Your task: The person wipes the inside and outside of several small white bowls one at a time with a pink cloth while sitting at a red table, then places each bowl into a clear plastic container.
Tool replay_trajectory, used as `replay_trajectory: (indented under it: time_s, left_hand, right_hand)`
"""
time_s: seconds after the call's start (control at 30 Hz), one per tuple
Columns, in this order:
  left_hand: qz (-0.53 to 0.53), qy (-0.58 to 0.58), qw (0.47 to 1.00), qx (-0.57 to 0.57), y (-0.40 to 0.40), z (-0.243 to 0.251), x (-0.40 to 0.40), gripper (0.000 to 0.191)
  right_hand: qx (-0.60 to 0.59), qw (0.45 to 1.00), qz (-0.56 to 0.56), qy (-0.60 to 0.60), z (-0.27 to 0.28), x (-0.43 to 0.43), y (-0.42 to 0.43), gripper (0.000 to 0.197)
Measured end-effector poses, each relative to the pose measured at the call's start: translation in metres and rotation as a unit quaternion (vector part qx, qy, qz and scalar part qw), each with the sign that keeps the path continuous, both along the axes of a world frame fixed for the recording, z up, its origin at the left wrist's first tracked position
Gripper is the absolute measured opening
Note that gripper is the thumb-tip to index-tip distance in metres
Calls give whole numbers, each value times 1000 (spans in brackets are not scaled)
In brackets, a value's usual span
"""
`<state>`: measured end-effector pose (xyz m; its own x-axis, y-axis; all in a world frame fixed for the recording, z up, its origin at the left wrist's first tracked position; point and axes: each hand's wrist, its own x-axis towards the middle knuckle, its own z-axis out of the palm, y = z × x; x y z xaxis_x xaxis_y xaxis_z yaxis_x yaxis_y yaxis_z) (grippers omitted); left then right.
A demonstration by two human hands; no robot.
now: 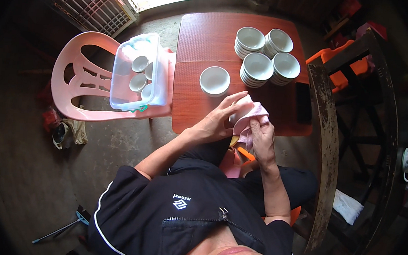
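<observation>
My left hand point(221, 118) grips a white bowl point(240, 109) near the table's front edge. A pink cloth point(249, 122), pinched in my right hand point(263, 141), lies against the bowl and covers part of it. Just beyond my left hand, a white bowl point(215, 81) stands on the reddish-brown table point(204, 37), with another rim showing under it. Several stacks of white bowls point(257, 67) stand farther back on the right. To the left, a clear plastic box point(120, 95) holds several white bowls point(139, 64).
The box sits on a pink plastic chair point(62, 84) left of the table. A dark flat object point(303, 103) lies at the table's right edge. A worn wooden chair point(325, 155) is close on my right, with an orange plastic chair point(341, 73) beyond. A broom-like tool point(61, 227) lies lower left.
</observation>
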<state>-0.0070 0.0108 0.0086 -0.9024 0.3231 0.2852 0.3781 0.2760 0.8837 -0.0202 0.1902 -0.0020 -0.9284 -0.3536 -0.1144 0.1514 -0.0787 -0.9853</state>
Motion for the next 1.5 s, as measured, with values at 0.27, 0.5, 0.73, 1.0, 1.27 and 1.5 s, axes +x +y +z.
replay_trajectory:
  time_s: [0.27,0.5,0.73,1.0,1.27,1.5]
  left_hand:
    - [-34,-383,816,432,-10,-16,3,66]
    - [3,-121,993,0,0,14,18,76]
    - [-136,-406,814,392,-19,-7,24,30]
    - [-79,-365,818,438,0,-3,29,44]
    - [-69,-238,948,201,2,-22,26,21]
    - [-62,-220,967,117,16,5,32,26]
  right_hand:
    - [-267,955,0,-127,-9,1,0,22]
    - [-163,978,24,-126,-3,-7,5,19]
    - [-237,933,-36,-268,-7,-19,7,21]
    - [-87,989,-75,93,34,-24,27,35]
    - [282,837,10,469,20,-10,-6,27]
    - [-435,845,102,-295,-68,-29,3,21]
